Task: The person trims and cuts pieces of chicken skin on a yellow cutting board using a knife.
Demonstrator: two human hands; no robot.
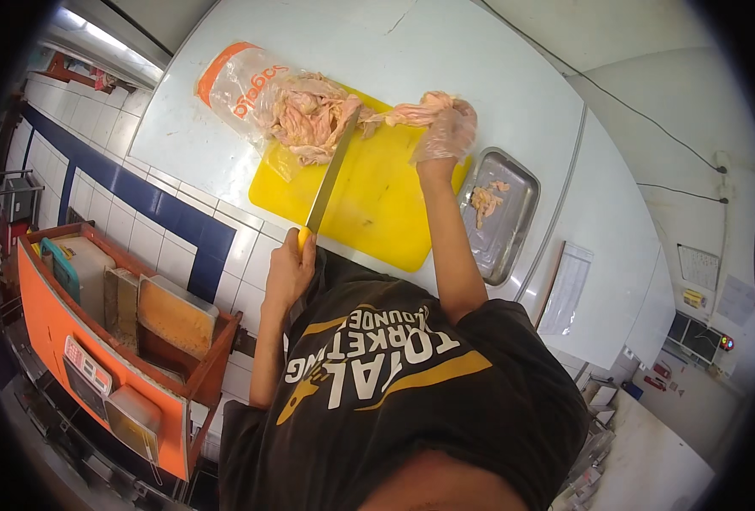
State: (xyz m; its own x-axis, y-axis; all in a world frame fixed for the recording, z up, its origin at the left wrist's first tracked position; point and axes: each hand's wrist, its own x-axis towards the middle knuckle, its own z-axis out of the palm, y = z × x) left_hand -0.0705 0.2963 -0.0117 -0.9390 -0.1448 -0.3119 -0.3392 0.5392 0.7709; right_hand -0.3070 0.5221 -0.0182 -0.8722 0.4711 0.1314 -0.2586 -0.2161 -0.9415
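My left hand (290,267) grips the yellow handle of a long kitchen knife (333,175). Its blade slants up across a yellow cutting board (377,204), the tip at the edge of a pile of raw poultry skin (313,121). In a clear plastic glove, my right hand (446,137) holds a bunch of the same skin (425,110) over the board's upper right. A stretched strip joins this bunch to the pile. Partly under the pile lies a clear plastic bag (230,80) with orange print.
Right of the board, a shallow metal tray (502,246) holds small skin pieces (487,201). All this stands on a pale worktop (479,51). On the left is an orange cart (116,377) with plastic containers (176,313). A plastic-covered sheet (567,287) lies at the right.
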